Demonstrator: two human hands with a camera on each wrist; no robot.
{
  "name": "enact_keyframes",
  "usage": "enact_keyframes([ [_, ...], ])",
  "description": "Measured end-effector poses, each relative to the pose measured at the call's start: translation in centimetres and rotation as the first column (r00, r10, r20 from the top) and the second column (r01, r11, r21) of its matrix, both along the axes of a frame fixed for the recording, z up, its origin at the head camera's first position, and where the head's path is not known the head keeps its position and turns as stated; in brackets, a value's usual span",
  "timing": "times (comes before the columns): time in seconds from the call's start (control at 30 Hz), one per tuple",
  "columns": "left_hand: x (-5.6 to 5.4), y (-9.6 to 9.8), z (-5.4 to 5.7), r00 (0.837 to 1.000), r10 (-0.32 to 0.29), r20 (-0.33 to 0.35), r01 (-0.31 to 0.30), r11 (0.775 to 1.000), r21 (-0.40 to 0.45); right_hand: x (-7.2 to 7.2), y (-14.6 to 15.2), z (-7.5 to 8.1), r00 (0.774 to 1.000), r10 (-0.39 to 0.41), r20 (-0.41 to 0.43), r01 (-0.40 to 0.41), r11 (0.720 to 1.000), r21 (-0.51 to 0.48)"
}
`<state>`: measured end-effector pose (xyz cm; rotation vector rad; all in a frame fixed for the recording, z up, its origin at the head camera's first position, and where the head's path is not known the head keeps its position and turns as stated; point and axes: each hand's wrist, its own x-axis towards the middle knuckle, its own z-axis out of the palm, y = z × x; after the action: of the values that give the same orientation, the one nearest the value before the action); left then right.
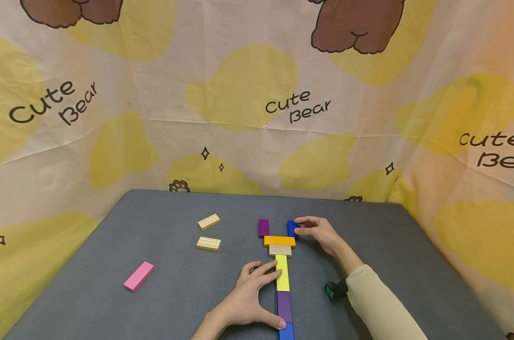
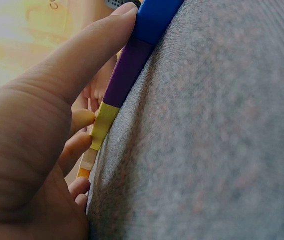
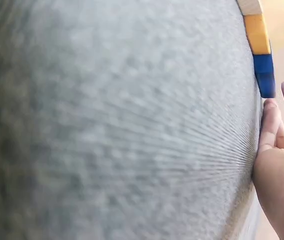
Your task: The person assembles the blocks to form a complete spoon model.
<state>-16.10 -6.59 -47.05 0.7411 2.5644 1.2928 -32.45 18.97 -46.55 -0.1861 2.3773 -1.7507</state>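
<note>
A row of flat wooden blocks runs away from the near edge: a blue block [image 1: 286, 331], a purple block [image 1: 284, 306], a yellow piece [image 1: 283, 274], then a crosswise tan block [image 1: 280, 250] and an orange block [image 1: 279, 241]. Beyond these, a dark magenta block [image 1: 263, 228] and a second blue block [image 1: 292, 228] point away like two prongs. My left hand [image 1: 249, 296] spreads along the row, fingertips at the yellow piece and thumb at the near blue block. At the far blue block's right side, my right hand [image 1: 321, 234] has extended fingertips.
Two pale wood blocks, one farther [image 1: 209, 221] and one nearer [image 1: 208, 243], lie left of the row. A pink block [image 1: 139, 276] lies farther left on the grey table [image 1: 176, 293]. Printed cloth [image 1: 240, 94] hangs behind and along the sides.
</note>
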Motion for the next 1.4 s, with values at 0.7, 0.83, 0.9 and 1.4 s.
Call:
enact_keyframes([
  [0.7, 0.1, 0.0, 0.0, 1.000, -0.002, -0.016, 0.002, 1.000, 0.006, 16.2, -1.4, 3.2, 0.952, 0.272, -0.138, -0.222, 0.929, 0.296],
  [0.83, 0.1, -0.1, -0.1, 1.000, -0.006, -0.019, 0.007, 1.000, 0.010, 17.0, -1.6, 2.3, 0.942, 0.315, -0.117, -0.264, 0.910, 0.320],
  [0.9, 0.1, -0.1, -0.2, 1.000, -0.007, -0.013, 0.007, 1.000, 0.010, 17.2, -1.6, 1.9, 0.934, 0.338, -0.113, -0.287, 0.902, 0.323],
  [1.4, 0.1, -1.1, 0.5, 1.000, 0.027, -0.002, -0.027, 0.998, 0.060, 17.9, -2.1, 1.4, 0.935, 0.340, -0.103, -0.275, 0.876, 0.396],
])
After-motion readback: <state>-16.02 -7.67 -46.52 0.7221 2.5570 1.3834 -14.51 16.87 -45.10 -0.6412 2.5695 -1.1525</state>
